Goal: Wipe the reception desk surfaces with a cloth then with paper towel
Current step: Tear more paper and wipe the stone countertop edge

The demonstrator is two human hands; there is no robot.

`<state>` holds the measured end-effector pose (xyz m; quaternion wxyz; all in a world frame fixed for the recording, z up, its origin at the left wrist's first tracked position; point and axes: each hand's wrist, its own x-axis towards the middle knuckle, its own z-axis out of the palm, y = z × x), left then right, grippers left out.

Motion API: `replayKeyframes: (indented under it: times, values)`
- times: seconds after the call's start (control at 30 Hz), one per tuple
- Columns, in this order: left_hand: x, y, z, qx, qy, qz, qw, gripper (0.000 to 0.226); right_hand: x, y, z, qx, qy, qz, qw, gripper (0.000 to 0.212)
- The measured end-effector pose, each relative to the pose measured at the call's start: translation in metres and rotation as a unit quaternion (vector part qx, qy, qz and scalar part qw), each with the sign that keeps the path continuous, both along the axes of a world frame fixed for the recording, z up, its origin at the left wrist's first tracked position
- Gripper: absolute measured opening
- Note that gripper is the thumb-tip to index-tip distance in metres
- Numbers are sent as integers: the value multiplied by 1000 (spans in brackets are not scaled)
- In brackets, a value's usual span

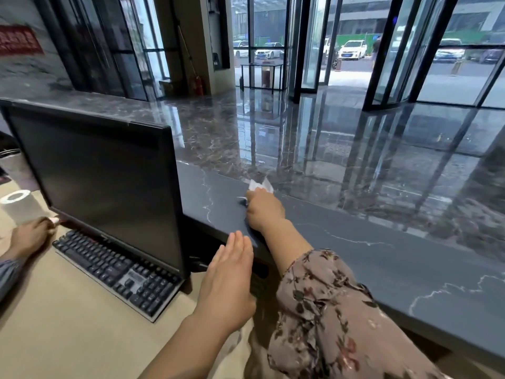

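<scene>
A: Where is the paper towel (pixel 261 185) at this point?

B: To the right of the monitor (pixel 103 181), on the dark stone upper worktop (pixel 382 258). The right hand (pixel 263 212) has its fingers curled round it and presses it to the stone. A white, crumpled corner sticks out beyond the knuckles.

A: And the left hand (pixel 229 277)?

B: Flat, fingers straight and together, holding nothing. It is just off the monitor's lower right corner, with its fingertips at the near edge of the upper worktop. I can't tell whether they touch it.

A: How would you expect that wad to behave?

B: It looks thin and white, so I take it for paper, not cloth. It should be very light, soft and without stiffness. On stone this glossy it would slide easily, and it would tear or pill if it got wet or were dragged hard.

A: So where should one grip it?

B: Bunched in the palm, as it is now, with the fingers spread over the top so the pressure goes through a broad pad. A pinch at one corner would let it flap and shred.

A: Anything else close by?

B: A keyboard (pixel 117 272) lies in front of the monitor on the beige lower worktop (pixel 54 337). Another person's hand (pixel 32 236) is at the monitor's lower left with something small and pale at the fingertips.
</scene>
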<state>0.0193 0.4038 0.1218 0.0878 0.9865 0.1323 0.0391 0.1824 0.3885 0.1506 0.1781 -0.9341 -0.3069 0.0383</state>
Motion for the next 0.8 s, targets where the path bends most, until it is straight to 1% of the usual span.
replayKeyframes:
  times: [0.1,0.17,0.27,0.37,0.47,0.53,0.63,0.73,0.8]
  values:
    - [0,0,-2,5,-4,-5,1000,94,-9,11,-1,-10,23,92,995,41]
    - [0,0,0,6,-5,-8,1000,89,-15,6,0,-16,38,133,990,48]
    - [-1,-2,5,-1,1,-8,1000,82,-28,-11,1,-14,55,173,983,50]
    - [-6,-2,8,2,3,-7,1000,89,-42,-37,1,-9,61,186,981,46]
    - [-10,0,12,13,21,-11,1000,90,-53,-72,3,-26,48,178,983,47]
    - [-13,-1,12,13,31,-4,999,88,-61,-101,2,-38,17,180,983,54]
    - [-18,-6,11,0,41,9,999,86,-74,-150,-2,-23,-11,155,988,63]
    - [-21,-12,9,-13,39,6,999,86,-81,-208,-9,-1,-20,58,998,65]
    - [-21,-17,9,-12,34,2,999,86,-85,-243,-10,11,-28,-20,999,60]
